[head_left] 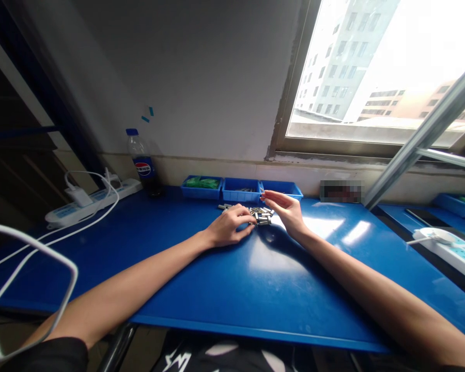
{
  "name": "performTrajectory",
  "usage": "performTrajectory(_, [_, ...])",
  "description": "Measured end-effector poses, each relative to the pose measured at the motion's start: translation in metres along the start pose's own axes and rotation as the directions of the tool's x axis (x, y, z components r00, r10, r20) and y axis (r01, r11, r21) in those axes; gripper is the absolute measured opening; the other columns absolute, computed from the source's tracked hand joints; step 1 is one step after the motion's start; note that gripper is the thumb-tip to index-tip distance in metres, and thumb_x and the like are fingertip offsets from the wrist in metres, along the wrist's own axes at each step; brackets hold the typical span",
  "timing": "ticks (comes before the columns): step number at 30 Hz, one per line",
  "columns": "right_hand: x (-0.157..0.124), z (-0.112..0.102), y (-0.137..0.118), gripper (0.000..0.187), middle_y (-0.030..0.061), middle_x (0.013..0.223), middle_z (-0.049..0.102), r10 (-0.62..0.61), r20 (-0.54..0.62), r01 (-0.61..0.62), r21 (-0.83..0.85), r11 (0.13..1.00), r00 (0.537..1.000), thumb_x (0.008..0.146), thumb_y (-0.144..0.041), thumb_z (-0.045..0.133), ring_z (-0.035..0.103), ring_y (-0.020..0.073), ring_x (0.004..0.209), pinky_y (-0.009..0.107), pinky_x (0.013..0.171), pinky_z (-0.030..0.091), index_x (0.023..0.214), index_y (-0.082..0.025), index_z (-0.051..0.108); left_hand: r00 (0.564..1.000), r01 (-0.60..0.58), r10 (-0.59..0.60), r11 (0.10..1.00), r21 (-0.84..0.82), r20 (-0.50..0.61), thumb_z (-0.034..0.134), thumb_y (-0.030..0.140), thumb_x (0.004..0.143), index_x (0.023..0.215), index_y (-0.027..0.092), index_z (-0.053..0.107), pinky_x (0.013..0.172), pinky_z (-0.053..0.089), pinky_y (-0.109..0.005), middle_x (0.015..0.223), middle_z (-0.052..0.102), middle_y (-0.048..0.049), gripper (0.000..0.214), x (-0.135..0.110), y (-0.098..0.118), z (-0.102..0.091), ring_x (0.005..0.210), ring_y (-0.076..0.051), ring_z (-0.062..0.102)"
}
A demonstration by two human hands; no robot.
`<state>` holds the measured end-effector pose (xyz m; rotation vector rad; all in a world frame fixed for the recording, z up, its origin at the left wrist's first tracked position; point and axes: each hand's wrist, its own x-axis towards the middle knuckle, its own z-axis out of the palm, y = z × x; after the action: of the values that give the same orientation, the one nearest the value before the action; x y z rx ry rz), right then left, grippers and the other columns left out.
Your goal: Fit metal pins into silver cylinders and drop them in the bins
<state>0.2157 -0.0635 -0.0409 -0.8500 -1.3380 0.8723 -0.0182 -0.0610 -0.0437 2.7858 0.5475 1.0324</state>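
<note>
A small pile of short metal pins or cylinders (262, 219), silvery and brassy, lies on the blue table between my hands. My left hand (231, 226) rests at the pile's left side with its fingers curled down against the pieces; what its fingertips pinch, if anything, is too small to make out. Raised above the pile, my right hand (285, 207) pinches thumb and forefinger together in front of the bins. A small pale piece seems to be at those fingertips, but its kind does not show.
Three blue bins stand along the wall: a left bin (201, 195) with green packets, a middle bin (241, 197) with small parts, a right bin (294, 192). A cola bottle (142, 168), a power strip (96, 201) and white cables are at left. A metal bar slants at right.
</note>
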Motion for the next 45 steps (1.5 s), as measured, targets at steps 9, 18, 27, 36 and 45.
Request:
performTrajectory(9, [-0.001,-0.006,0.005,0.046,0.0075,0.103,0.080,-0.001,-0.050,-0.007,-0.158,0.987,0.999,0.080,-0.035,0.077,0.074,0.0249,0.096,0.043,0.092,0.056,0.123,-0.023,0.068,0.988,0.026,-0.028,1.000,0.013,0.151,0.061,0.031,0.098,0.094,0.016,0.073,0.083,0.052,-0.031,0.097,0.070,-0.0086,0.020,0.000,0.002,0.001,0.093,-0.020,0.065])
performTrajectory(18, [-0.001,-0.006,0.005,0.028,0.0041,0.090,0.079,0.024,-0.019,-0.027,-0.144,0.989,1.000,0.078,-0.030,0.072,0.069,0.0191,0.074,0.034,0.076,0.055,0.105,-0.021,0.072,0.937,0.341,-0.346,0.936,0.092,0.054,0.068,0.026,0.090,0.089,0.019,0.063,0.074,0.049,-0.030,0.087,0.069,-0.0047,0.009,0.000,0.005,0.005,0.081,-0.020,0.064])
performTrajectory(27, [-0.001,-0.006,0.006,0.024,0.0037,0.087,0.077,0.048,-0.003,-0.048,-0.116,0.992,0.999,0.078,-0.030,0.070,0.067,0.0184,0.068,0.033,0.070,0.053,0.100,-0.022,0.073,0.908,0.411,-0.417,0.906,-0.106,-0.043,0.069,0.016,0.087,0.099,0.019,0.066,0.070,0.051,-0.027,0.082,0.073,-0.0012,0.012,0.001,-0.003,0.010,0.073,-0.016,0.068])
performTrajectory(36, [-0.004,-0.002,0.000,0.025,0.0022,0.079,0.075,0.034,0.038,-0.026,-0.197,0.980,0.999,0.080,-0.035,0.071,0.068,0.0199,0.069,0.033,0.069,0.055,0.101,-0.021,0.073,0.802,0.446,-0.548,0.813,-0.374,-0.238,0.071,0.033,0.090,0.089,0.019,0.071,0.071,0.057,-0.026,0.085,0.077,-0.0018,0.014,0.005,-0.004,0.005,0.077,-0.016,0.073])
performTrajectory(45, [-0.014,0.007,-0.009,0.044,0.0051,0.090,0.079,0.121,0.224,-0.087,-0.159,0.983,0.967,0.080,-0.046,0.081,0.073,0.0207,0.077,0.035,0.075,0.060,0.115,-0.021,0.075,0.812,0.380,-0.564,0.705,-0.599,-0.149,0.077,0.040,0.084,0.090,0.016,0.070,0.077,0.061,-0.030,0.088,0.077,-0.0058,0.026,0.007,-0.005,0.006,0.081,-0.018,0.074])
